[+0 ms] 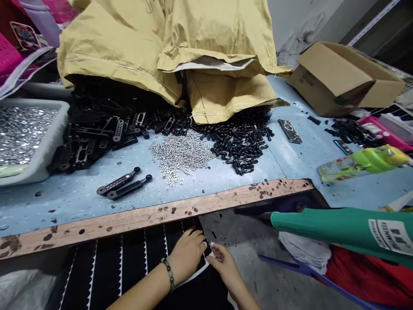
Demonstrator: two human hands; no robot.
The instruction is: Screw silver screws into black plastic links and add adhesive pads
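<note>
My left hand (pixel 187 253), a beaded bracelet (pixel 168 273) at its wrist, is closed at the far right corner of a black sheet (pixel 132 254) marked with white scalloped lines. Its fingers curl downward, hiding whatever they grip. Beside it, my right hand (pixel 226 266) pinches a small white piece (pixel 210 253) between thumb and forefinger. The two hands nearly touch. A thin white edge curves beneath my left wrist. On the table above lie two black jointed arms (pixel 124 184), side by side.
The blue table (pixel 80 206) has a wooden front edge (pixel 142 217). Silver screws (pixel 185 150) and black parts (pixel 241 146) lie heaped before yellow sacks (pixel 222 94). A grey tray (pixel 61 125) holds metal pieces. Rightward are a phone (pixel 289 131), bottle (pixel 348 165), carton (pixel 332 77) and green-covered bar (pixel 322 226).
</note>
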